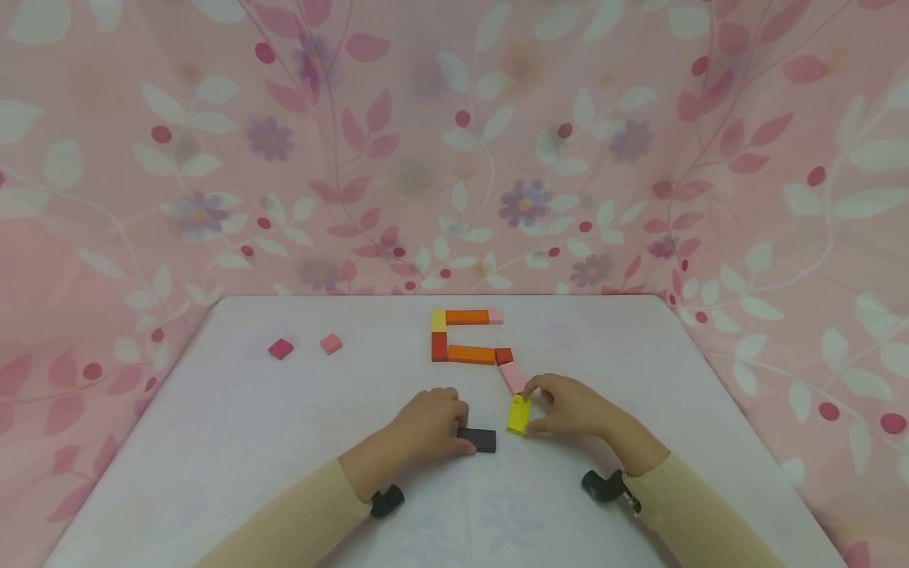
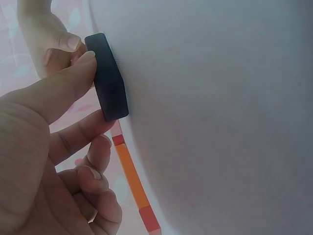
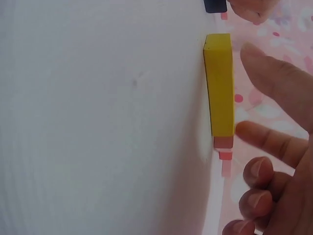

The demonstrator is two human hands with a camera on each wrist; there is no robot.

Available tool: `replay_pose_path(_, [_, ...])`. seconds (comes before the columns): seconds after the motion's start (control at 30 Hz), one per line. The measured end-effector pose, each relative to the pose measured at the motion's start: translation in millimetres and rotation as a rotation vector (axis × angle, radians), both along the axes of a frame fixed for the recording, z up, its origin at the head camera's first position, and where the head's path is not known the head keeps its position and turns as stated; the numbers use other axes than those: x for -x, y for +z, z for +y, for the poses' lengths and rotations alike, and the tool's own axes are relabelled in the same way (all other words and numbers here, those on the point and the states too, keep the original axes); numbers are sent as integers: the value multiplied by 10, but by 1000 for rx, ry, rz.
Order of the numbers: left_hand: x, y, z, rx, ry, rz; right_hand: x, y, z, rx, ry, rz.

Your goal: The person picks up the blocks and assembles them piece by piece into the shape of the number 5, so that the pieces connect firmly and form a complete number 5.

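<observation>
Beige sleeves (image 1: 291,513) lead to the left grip (image 1: 426,424), pinching a black block (image 1: 484,441) parallel to the table's (image 1: 213,442) far edge, and the right grip (image 1: 568,406), loosely spread beside a yellow block (image 1: 519,416). Slightly right of mid-table, this yellow block points lengthwise almost at the far edge; light fingertip nudges should best keep it aligned.

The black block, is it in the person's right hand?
No, in the left wrist view the left hand pinches the black block between thumb and finger.
</observation>
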State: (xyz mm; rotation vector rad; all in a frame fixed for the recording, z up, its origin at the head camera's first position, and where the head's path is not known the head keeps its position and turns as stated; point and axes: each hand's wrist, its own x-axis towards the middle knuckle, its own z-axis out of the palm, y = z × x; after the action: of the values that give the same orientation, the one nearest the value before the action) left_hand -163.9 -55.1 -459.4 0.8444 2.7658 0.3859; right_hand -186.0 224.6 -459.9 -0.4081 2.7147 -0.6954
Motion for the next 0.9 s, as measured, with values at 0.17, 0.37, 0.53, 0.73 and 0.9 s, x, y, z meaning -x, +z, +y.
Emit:
replay_pose_path(0.17, [7, 6, 27, 6, 18, -23, -14, 10, -36, -56, -36, -23])
replay_pose_path(0.37, [19, 0, 68, 13, 20, -25, -33, 22, -84, -118, -54, -48])
replay_pose_path(0.53, [17, -2, 104, 15, 14, -23, -55, 27, -109, -144, -64, -46])
replay_pose_path(0.73, [1, 16, 134, 21, 19, -26, -65, 22, -128, -163, -72, -50])
replay_pose_path(0.9, [6, 28, 149, 28, 26, -27, -71, 36, -132, -162, -71, -48])
